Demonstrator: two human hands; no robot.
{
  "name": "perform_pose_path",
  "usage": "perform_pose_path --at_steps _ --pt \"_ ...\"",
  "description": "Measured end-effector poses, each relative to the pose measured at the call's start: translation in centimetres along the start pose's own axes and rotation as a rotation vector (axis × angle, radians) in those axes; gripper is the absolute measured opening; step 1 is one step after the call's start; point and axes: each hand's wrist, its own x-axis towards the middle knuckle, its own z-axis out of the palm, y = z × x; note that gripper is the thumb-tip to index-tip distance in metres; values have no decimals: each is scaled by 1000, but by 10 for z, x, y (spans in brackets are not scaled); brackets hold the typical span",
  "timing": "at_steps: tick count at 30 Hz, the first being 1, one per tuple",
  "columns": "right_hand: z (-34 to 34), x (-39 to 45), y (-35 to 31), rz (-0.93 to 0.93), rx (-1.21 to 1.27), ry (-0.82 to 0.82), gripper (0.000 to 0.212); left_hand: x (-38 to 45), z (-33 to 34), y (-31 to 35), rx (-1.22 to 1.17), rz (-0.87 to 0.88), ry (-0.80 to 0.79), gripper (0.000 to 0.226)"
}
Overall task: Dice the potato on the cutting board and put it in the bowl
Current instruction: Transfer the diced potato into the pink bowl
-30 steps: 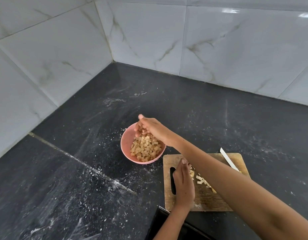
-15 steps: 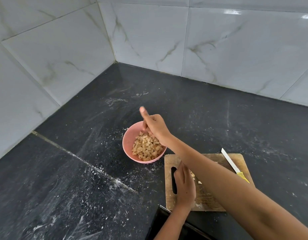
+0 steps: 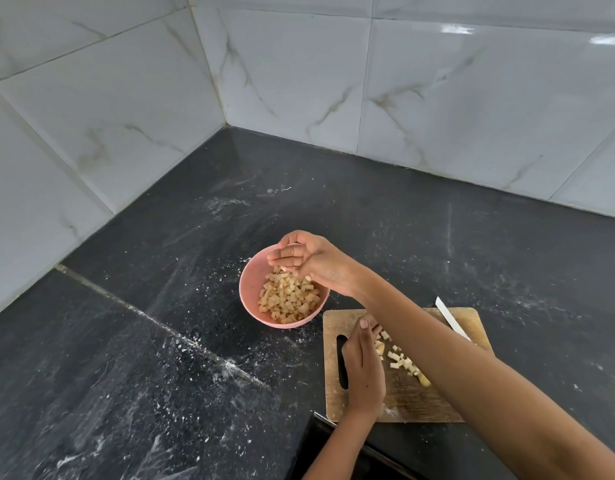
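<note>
A pink bowl (image 3: 245, 292) full of diced potato (image 3: 287, 299) stands on the black counter, just left of a wooden cutting board (image 3: 403, 400). My right hand (image 3: 313, 259) hovers over the bowl's far rim with its fingers loosely bent and pointing down; a few dice sit right under the fingertips. My left hand (image 3: 363, 368) lies flat on the left part of the board, fingers straight, beside the handle slot. A small scatter of potato pieces (image 3: 401, 362) lies on the board right of that hand, partly hidden by my right forearm.
A white-bladed knife (image 3: 449, 317) lies on the board's far right corner, its handle hidden under my forearm. White tiled walls meet in a corner behind the counter. A dark flat object (image 3: 333, 452) sits at the near edge below the board. The counter is dusted with white specks.
My right hand turned over the bowl: the finger that stuck up has come down and the fingers now point into the bowl. The left hand stayed on the board.
</note>
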Motion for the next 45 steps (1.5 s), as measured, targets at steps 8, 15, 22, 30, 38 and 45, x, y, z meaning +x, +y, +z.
perform_pose_path --at_steps 8,15,22,30,38,45 --pt "6 -1 0 8 8 55 29 2 0 -11 -25 75 5 41" --pt "8 -17 -3 -171 -642 255 27 3 0 -12 -32 37 5 35" --pt "-33 -108 3 -201 -357 502 9 9 -1 -24 -70 74 -23 45" --pt "-56 -227 92 -170 -743 989 37 6 10 -30 228 207 -225 65" --pt "-40 -223 123 2 -1000 826 58 10 23 -28 -100 144 -99 70" --pt "-34 -215 105 -107 -878 746 42 10 12 -26 -116 183 -28 87"
